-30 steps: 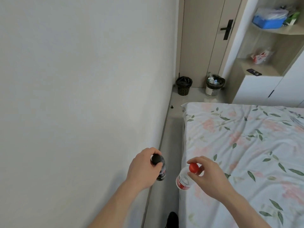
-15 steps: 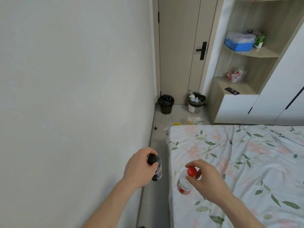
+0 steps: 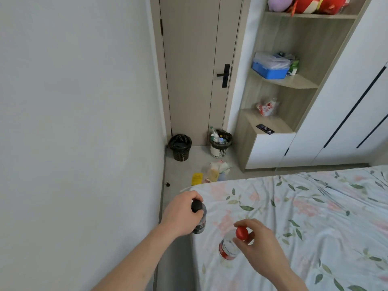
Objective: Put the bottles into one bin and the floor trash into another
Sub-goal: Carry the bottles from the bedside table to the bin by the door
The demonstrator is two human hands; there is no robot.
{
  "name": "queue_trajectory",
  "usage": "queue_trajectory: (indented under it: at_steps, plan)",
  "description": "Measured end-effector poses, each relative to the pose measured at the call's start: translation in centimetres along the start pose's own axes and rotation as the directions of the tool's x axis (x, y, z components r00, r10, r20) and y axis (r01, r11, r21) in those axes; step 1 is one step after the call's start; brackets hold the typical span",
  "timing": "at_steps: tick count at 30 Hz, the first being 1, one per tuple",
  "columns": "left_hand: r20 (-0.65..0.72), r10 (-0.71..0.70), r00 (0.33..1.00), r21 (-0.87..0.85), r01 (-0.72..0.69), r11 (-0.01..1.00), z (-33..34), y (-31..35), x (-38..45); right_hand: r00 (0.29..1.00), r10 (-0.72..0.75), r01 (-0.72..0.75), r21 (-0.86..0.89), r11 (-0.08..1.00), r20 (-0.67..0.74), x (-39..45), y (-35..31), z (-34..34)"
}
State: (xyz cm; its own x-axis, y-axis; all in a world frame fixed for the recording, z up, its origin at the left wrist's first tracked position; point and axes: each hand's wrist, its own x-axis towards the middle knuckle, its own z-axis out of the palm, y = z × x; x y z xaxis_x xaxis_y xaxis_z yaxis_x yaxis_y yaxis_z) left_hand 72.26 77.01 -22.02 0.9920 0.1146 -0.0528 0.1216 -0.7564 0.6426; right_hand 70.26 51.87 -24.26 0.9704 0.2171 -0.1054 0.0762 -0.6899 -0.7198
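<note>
My left hand (image 3: 178, 215) grips a dark bottle with a black cap (image 3: 199, 221) by its neck, over the gap between wall and bed. My right hand (image 3: 256, 244) pinches the red cap of a clear bottle with a red label (image 3: 226, 247), hanging above the bed. Far ahead by the door stand a black bin (image 3: 180, 147), its contents not visible, and a white-and-black bin (image 3: 220, 143) holding several bottles. Floor trash (image 3: 214, 172), a yellow paper and crumpled wrappers, lies in front of the bins.
A bed with a floral sheet (image 3: 304, 217) fills the right side. A white wall (image 3: 73, 122) runs along the left, leaving a narrow grey floor strip (image 3: 174, 259). A closed door (image 3: 195, 70), wooden shelves (image 3: 281, 80) and a white wardrobe (image 3: 346, 112) stand beyond.
The view has moved forward and tilted up, so the bins and the floor trash appear closer and lower in frame. Both hands keep hold of their bottles.
</note>
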Motion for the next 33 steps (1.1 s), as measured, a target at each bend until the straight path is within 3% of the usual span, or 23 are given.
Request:
queue_trajectory:
  at_steps: [5, 17, 33]
  plan:
    - [0.073, 0.037, 0.997, 0.023, -0.039, 0.999, 0.3, 0.3, 6.1, 0.997, 0.062, -0.061, 0.008, 0.998, -0.047, 4.3, 1.4, -1.8]
    - [0.065, -0.002, 0.998, 0.014, 0.001, 1.0, -0.7, -1.5, 18.8, 0.997, 0.065, -0.065, 0.004, 0.998, -0.035, 17.2, 1.5, -3.9]
    - [0.284, 0.109, 0.953, 0.039, -0.125, 0.991, -0.9, -7.3, 51.5, 0.961, 0.266, -0.268, -0.032, 0.963, -0.072, 47.1, -2.5, 1.3]
